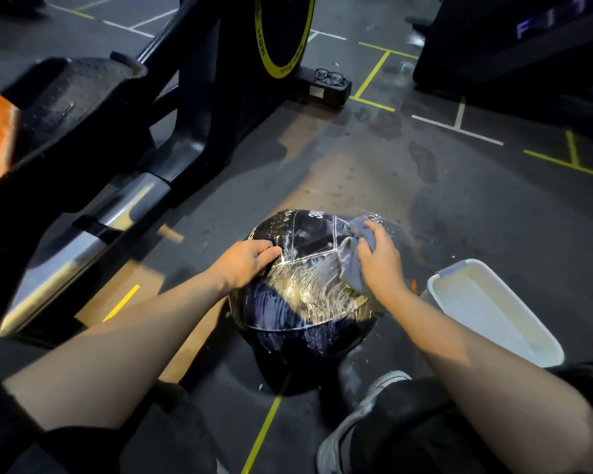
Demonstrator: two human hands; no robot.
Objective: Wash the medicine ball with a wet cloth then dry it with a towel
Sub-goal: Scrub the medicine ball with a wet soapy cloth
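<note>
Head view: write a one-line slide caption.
Right hand wipes the soapy medicine ball with a grey cloth; left hand steadies it beside a white basin.

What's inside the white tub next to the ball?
The white tub holds pale, cloudy water. No cloth floats inside; the blue cloth is on the medicine ball. The tub's bottom is hidden by the water.
</note>
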